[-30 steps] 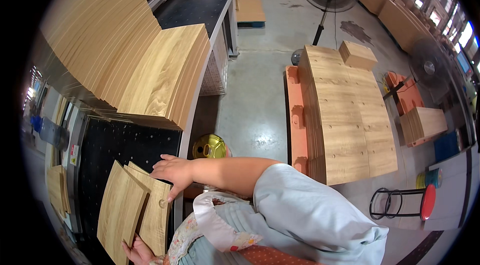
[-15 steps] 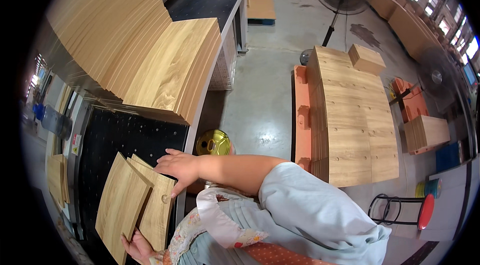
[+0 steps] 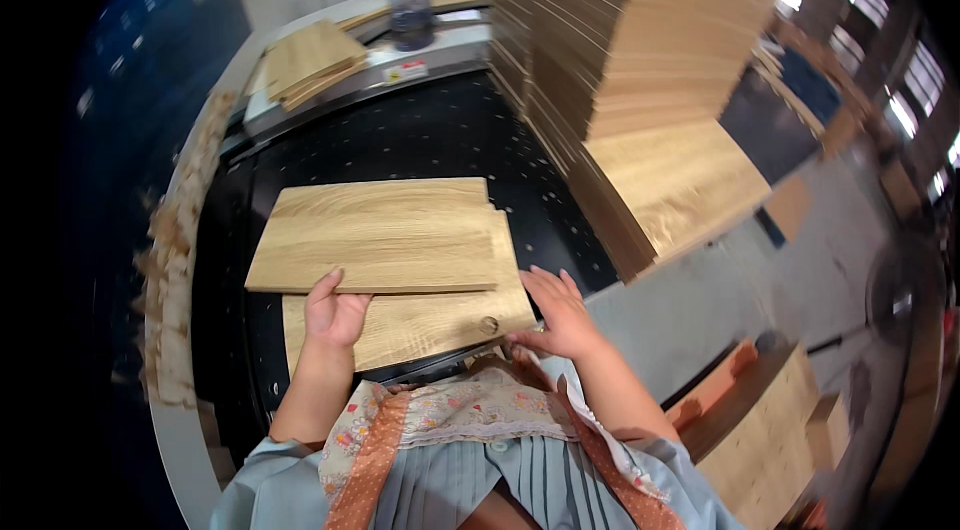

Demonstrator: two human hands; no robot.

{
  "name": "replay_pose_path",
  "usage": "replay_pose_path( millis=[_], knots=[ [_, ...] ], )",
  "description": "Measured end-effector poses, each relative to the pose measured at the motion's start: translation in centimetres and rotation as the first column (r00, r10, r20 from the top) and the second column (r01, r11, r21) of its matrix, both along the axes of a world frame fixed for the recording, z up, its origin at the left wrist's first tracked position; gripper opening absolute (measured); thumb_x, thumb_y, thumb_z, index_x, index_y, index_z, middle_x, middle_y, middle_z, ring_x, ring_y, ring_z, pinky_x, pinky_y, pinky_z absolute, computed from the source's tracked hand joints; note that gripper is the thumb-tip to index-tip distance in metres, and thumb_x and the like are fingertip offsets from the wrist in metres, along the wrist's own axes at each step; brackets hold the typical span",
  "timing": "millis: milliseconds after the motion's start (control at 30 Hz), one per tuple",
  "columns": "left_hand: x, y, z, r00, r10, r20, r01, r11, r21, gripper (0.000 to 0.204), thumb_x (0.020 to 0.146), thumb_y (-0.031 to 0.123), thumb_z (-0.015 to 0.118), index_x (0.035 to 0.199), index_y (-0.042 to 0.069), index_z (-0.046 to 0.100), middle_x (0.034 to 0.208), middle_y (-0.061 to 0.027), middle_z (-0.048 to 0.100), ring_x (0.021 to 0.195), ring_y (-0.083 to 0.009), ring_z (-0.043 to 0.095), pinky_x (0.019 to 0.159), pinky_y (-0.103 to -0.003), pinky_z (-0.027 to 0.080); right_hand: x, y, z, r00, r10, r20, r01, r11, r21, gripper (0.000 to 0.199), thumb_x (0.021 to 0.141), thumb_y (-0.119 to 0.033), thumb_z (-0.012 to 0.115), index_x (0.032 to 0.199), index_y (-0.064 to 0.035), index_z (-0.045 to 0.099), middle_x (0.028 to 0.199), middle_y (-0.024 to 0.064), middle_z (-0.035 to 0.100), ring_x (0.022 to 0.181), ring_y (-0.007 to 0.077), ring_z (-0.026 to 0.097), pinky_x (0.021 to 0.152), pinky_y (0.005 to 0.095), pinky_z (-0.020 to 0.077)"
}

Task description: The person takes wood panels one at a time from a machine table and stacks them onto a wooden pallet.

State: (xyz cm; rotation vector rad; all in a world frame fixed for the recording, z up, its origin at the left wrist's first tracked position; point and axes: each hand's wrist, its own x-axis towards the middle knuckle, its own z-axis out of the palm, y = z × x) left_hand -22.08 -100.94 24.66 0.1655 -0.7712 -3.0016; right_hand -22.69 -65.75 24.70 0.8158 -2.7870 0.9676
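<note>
My left hand [image 3: 337, 318] grips the near edge of a light wood-grain board [image 3: 375, 235], thumb on top and fingers underneath. This board overlaps a second wood-grain board [image 3: 430, 330], which has a round hole near its right front corner. Part of the lower board is hidden under the upper one. At the lower board's right end is my right hand [image 3: 560, 315], its thumb and fingers apart around the corner, touching the edge. Both boards are over a black dotted worktable [image 3: 400, 135].
A tall stack of boards [image 3: 690, 20] rises at the back right, with a lower stack [image 3: 680, 180] before it. Behind the table are a blue-capped bottle [image 3: 410, 5] and several boards [image 3: 312, 60]. More boards [image 3: 765, 440] lie on an orange pallet [image 3: 715, 380] at right.
My view has swung left from the aisle to the worktable. My left hand still holds the upper board; my right hand stays at the lower board's right end.
</note>
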Motion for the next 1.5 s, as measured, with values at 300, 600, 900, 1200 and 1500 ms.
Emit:
replay_pose_path(
  millis=[300, 600, 900, 1200, 1500],
  knots=[
    [0.1, 1.2, 1.0, 0.998, 0.05, 0.046, -0.051, 0.998, 0.024, 0.05, 0.087, 0.006, 0.049, 0.134, -0.003, 0.035, 0.134, -0.0189, 0.045, 0.124, -0.0336, 0.045, 0.103, -0.05, 0.038, -1.3, 1.1, -1.2, 0.975, 0.027, 0.219, 0.023, 0.975, -0.223, 0.087, 0.07, -0.043, 0.075, 0.138, -0.0026, 0.038, 0.136, 0.0153, 0.047, 0.131, 0.0307, 0.038, 0.11, 0.0519, 0.0136],
    [0.0, 0.9, 0.6, 1.0, 0.017, 0.017, -0.018, 0.999, 0.032, 0.05, 0.089, 0.01, 0.05, 0.135, -0.001, 0.034, 0.135, -0.0177, 0.045, 0.125, -0.0316, 0.044, 0.104, -0.047, 0.037, -5.7, -1.8, -0.7, 0.946, -0.044, 0.32, 0.232, 0.781, -0.58, 0.058, 0.083, -0.021, 0.069, 0.128, 0.006, 0.046, 0.123, 0.0217, 0.056, 0.117, 0.0258, 0.052, 0.099, 0.0341, 0.0391],
    [0.4, 1.2, 1.2, 0.995, 0.079, 0.068, -0.084, 0.993, 0.08, 0.047, 0.092, 0.014, 0.049, 0.136, 0.001, 0.035, 0.136, -0.0159, 0.045, 0.126, -0.0311, 0.044, 0.104, -0.048, 0.036, -6.2, -2.9, -1.6, 0.954, -0.246, 0.17, 0.299, 0.766, -0.569, 0.031, 0.088, -0.019, 0.063, 0.111, 0.0013, 0.06, 0.094, 0.0102, 0.066, 0.088, 0.0133, 0.06, 0.081, 0.026, 0.0469],
    [-0.1, 2.1, 0.3, 0.992, 0.088, 0.09, -0.094, 0.993, 0.074, 0.046, 0.089, 0.007, 0.05, 0.132, 0.001, 0.039, 0.132, -0.0162, 0.048, 0.122, -0.0318, 0.047, 0.102, -0.049, 0.038, -6.1, -2.3, -1.8, 0.915, -0.372, 0.154, 0.394, 0.749, -0.532, 0.02, 0.087, -0.018, 0.063, 0.098, -0.002, 0.066, 0.085, 0.0112, 0.067, 0.08, 0.0157, 0.063, 0.074, 0.0276, 0.0495],
    [-0.4, 1.2, 0.0, 0.98, 0.149, 0.131, -0.157, 0.986, 0.048, 0.048, 0.084, 0.003, 0.054, 0.13, 0.001, 0.042, 0.13, -0.0158, 0.05, 0.12, -0.0318, 0.048, 0.099, -0.049, 0.042, -6.0, -2.7, -0.6, 0.943, -0.332, 0.04, 0.309, 0.821, -0.481, 0.017, 0.084, -0.021, 0.062, 0.089, -0.0047, 0.065, 0.083, 0.0142, 0.064, 0.082, 0.0305, 0.061, 0.074, 0.0366, 0.0491]
  ],
)
